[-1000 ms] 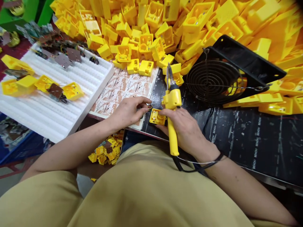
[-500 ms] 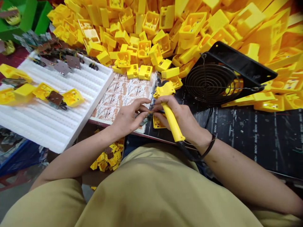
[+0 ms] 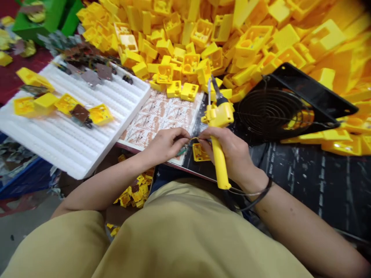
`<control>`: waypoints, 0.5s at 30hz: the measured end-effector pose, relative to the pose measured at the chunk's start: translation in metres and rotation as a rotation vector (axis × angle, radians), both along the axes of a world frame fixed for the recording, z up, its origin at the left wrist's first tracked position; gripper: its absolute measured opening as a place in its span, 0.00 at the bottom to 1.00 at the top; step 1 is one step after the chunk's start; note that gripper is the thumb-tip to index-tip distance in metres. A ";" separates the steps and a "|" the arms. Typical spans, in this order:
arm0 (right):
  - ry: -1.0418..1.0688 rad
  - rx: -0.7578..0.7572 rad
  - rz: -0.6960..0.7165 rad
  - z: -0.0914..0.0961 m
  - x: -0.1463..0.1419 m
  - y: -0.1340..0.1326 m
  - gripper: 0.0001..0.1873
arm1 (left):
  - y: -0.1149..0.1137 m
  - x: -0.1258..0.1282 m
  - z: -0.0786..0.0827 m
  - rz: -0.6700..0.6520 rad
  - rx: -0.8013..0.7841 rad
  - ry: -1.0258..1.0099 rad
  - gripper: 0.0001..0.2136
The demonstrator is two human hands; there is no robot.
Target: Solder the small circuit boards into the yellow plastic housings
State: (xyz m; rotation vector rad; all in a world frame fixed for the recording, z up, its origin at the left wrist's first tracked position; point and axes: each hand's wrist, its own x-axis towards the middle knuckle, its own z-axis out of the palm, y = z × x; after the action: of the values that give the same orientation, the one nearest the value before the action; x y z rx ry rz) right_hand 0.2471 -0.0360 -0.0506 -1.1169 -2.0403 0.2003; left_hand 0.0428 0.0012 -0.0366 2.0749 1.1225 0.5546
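Observation:
My left hand (image 3: 165, 146) is closed in a pinch on a thin wire and a small green part beside a small yellow plastic housing (image 3: 199, 152) that lies on the black mat. My right hand (image 3: 232, 154) is wrapped round the yellow handle of a soldering iron (image 3: 218, 127), whose tip points up and away. Its fingertips also meet the wire just above the housing. The two hands nearly touch each other over the housing.
A huge heap of yellow housings (image 3: 220, 34) fills the far side. A black fan with a wire guard (image 3: 275, 110) stands to the right. A white foam tray (image 3: 72, 116) with housings and brown circuit boards lies left; a printed sheet (image 3: 162, 116) sits between.
The soldering iron has swung from lying leftward back to upright, tip pointing away. Both hands stay pinched together over the small housing. The view has shifted slightly.

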 end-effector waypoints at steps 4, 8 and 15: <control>0.015 0.070 0.029 0.004 0.000 0.000 0.15 | -0.005 0.001 0.000 -0.135 0.239 0.231 0.08; 0.000 0.114 0.046 0.005 -0.001 0.003 0.18 | -0.008 -0.003 -0.008 -0.165 0.465 0.402 0.12; -0.049 0.154 0.001 -0.004 -0.002 0.008 0.15 | -0.004 -0.012 -0.017 -0.105 0.443 -0.221 0.14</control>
State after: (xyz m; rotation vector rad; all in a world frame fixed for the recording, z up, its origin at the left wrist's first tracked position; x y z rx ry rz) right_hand 0.2448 -0.0279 -0.0545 -1.0349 -2.0619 0.0160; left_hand 0.0307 -0.0032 -0.0538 2.3534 0.8078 1.0270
